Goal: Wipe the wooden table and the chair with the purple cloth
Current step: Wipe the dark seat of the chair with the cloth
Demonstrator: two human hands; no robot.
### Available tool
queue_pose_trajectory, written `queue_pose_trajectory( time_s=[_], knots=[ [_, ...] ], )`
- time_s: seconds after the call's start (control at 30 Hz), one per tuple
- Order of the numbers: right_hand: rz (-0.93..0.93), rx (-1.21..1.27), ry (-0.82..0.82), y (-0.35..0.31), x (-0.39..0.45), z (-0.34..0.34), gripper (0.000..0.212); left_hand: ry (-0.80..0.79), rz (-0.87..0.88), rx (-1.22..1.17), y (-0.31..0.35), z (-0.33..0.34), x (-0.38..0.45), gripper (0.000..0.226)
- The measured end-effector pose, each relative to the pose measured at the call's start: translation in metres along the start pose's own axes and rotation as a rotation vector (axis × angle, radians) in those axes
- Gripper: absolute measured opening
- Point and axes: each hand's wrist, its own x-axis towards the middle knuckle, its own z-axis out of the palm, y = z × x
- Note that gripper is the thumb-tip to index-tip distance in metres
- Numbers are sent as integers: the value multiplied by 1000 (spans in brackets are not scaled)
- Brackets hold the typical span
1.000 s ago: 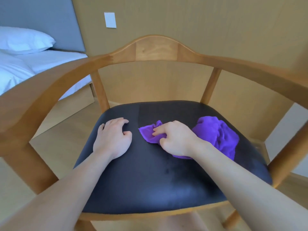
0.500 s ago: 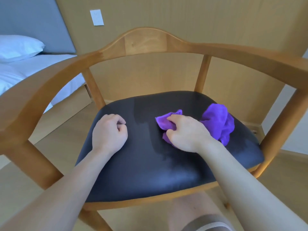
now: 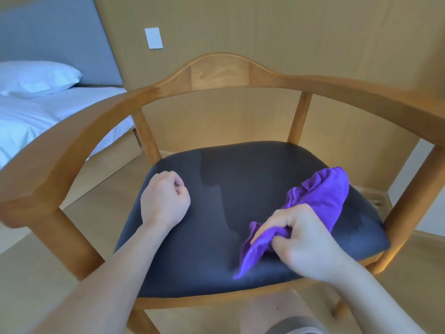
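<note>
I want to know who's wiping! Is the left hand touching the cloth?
Apart. The head view shows bare black seat between the fisted left hand and the cloth, which the right hand grips.

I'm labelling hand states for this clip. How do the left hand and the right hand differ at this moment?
The left hand holds nothing, its fingers curled in a loose fist; the right hand grips the purple cloth. The left hand sits on the seat's left part, while the right hand is nearer the front right edge. Both are over the chair's black seat.
</note>
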Motion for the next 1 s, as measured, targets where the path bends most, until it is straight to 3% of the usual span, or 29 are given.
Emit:
queue_pose_trajectory(
  time_s=[0.1, 0.17, 0.23, 0.3, 0.4, 0.47, 0.63, 0.83, 0.9, 1.0],
  knots=[
    [32, 273, 147, -14, 50, -14, 33, 14, 13, 21, -1, 2, 1, 18],
    [42, 278, 275, -25, 96, -17, 33, 29, 12, 22, -2, 2, 0, 18],
    [52, 304, 274, -31, 144, -12, 35, 49, 6, 7, -3, 2, -1, 21],
    [115, 278, 136, -20, 184, 7, 42, 68, -18, -2, -5, 1, -1, 27],
    [248, -286, -203, 14, 207, 55, 48, 89, -61, 1, -8, 1, 0, 34],
    [218, -483, -238, 25, 205, 68, 39, 79, -82, -23, -9, 3, 2, 35],
    [66, -563, -250, 10, 164, 63, 50, 21, -117, -51, -11, 5, 4, 37],
    [-67, -823, -152, -25, 53, 62, 31, -17, -134, -85, -11, 2, 3, 43],
    [6, -798, -237, -29, 29, 58, 41, -21, -143, -94, -11, 1, 3, 43],
    [249, -752, -612, -32, 31, 48, 45, -36, -148, -93, -11, 1, 4, 43]
  ],
)
